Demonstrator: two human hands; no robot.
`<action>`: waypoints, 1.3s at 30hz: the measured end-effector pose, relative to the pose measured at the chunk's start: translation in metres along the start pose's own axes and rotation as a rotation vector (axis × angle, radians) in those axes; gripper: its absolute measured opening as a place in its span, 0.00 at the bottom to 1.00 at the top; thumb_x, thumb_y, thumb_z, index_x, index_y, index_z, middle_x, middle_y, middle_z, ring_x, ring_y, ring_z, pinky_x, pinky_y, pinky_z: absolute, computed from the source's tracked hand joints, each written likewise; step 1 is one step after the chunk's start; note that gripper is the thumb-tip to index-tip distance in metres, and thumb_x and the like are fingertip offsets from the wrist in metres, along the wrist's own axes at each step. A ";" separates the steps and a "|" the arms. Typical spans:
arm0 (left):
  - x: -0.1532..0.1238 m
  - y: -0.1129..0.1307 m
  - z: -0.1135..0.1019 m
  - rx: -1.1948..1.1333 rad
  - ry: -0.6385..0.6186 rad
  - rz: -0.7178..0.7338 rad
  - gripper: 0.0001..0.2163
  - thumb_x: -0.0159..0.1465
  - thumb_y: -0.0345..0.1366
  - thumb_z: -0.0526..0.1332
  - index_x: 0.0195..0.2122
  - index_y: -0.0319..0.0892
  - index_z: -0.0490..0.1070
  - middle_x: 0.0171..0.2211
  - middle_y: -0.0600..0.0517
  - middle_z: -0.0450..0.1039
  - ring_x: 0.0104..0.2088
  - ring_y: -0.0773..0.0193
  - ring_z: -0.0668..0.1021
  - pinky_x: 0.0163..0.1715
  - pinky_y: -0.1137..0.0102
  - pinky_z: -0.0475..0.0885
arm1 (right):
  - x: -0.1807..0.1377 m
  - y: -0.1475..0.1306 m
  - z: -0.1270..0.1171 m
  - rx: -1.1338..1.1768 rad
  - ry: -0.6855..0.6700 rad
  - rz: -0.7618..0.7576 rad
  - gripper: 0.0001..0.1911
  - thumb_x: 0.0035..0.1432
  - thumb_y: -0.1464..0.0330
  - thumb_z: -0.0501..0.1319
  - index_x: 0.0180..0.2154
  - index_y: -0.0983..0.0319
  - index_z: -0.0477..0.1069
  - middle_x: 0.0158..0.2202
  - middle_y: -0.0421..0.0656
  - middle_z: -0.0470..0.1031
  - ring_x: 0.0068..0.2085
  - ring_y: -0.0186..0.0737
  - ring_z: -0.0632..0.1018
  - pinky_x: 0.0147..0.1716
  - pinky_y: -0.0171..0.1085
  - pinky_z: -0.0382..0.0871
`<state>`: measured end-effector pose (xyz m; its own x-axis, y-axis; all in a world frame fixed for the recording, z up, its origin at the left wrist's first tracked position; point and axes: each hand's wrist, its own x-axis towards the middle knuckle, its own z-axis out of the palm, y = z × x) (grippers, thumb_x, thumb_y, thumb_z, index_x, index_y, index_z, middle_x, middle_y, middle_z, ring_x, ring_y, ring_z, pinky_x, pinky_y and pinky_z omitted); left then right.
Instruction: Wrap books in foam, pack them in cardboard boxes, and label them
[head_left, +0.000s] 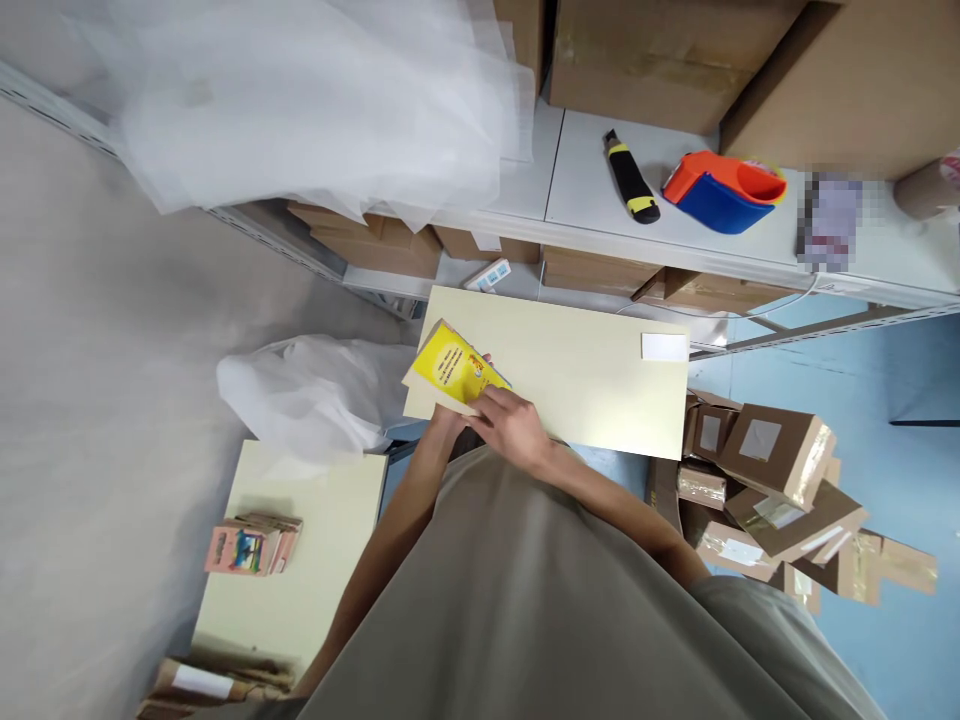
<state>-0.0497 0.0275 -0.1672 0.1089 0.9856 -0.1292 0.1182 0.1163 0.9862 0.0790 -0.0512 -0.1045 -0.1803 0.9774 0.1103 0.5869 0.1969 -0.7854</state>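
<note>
A yellow book [448, 362] with dark print and a small coloured picture is held tilted over a narrow cream board [592, 375]. My left hand [450, 418] is under the book, mostly hidden by it, with fingertips just showing past its far edge. Curled over the near right corner of the book, my right hand [514, 425] is closed, its thumb and fingers at the page edge. Whether the pages are parted there I cannot tell. On the board's right end lies a white label [664, 347].
On the shelf [585, 180] ahead are a box cutter [631, 178], an orange and blue tape dispenser [724, 192] and white plastic bags [315, 100]. Taped cartons [776, 450] are piled on the right. Pink books [251, 547] lie on a lower-left table [315, 510].
</note>
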 end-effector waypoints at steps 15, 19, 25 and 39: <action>0.026 -0.020 -0.072 -0.078 0.125 -0.233 0.35 0.56 0.61 0.80 0.58 0.42 0.86 0.43 0.46 0.87 0.45 0.55 0.86 0.49 0.62 0.83 | 0.035 0.096 -0.005 0.738 0.318 0.631 0.32 0.46 0.37 0.80 0.33 0.55 0.77 0.36 0.46 0.87 0.39 0.49 0.87 0.37 0.43 0.83; 0.048 -0.042 -0.087 0.010 0.127 -0.264 0.33 0.56 0.59 0.80 0.57 0.43 0.86 0.43 0.46 0.87 0.43 0.55 0.86 0.47 0.63 0.83 | 0.057 0.113 0.021 0.597 0.273 0.693 0.31 0.50 0.35 0.75 0.34 0.56 0.80 0.39 0.49 0.89 0.40 0.52 0.88 0.36 0.43 0.82; 0.097 -0.090 -0.111 0.185 0.107 -0.296 0.26 0.59 0.51 0.76 0.56 0.44 0.87 0.44 0.46 0.89 0.42 0.53 0.87 0.44 0.62 0.84 | 0.104 0.142 0.074 0.418 0.200 0.832 0.21 0.57 0.45 0.71 0.35 0.56 0.82 0.42 0.48 0.90 0.43 0.51 0.88 0.39 0.41 0.80; 0.182 -0.157 -0.119 0.527 -0.037 -0.552 0.18 0.65 0.31 0.68 0.55 0.44 0.87 0.49 0.48 0.90 0.49 0.56 0.88 0.52 0.69 0.79 | 0.160 0.166 0.162 0.058 0.207 1.156 0.14 0.61 0.59 0.68 0.24 0.56 0.76 0.29 0.43 0.84 0.30 0.41 0.76 0.27 0.36 0.60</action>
<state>-0.1654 0.2034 -0.3328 -0.0704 0.7959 -0.6014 0.6194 0.5074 0.5990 0.0195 0.1251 -0.3164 0.5706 0.5676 -0.5935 0.2797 -0.8138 -0.5094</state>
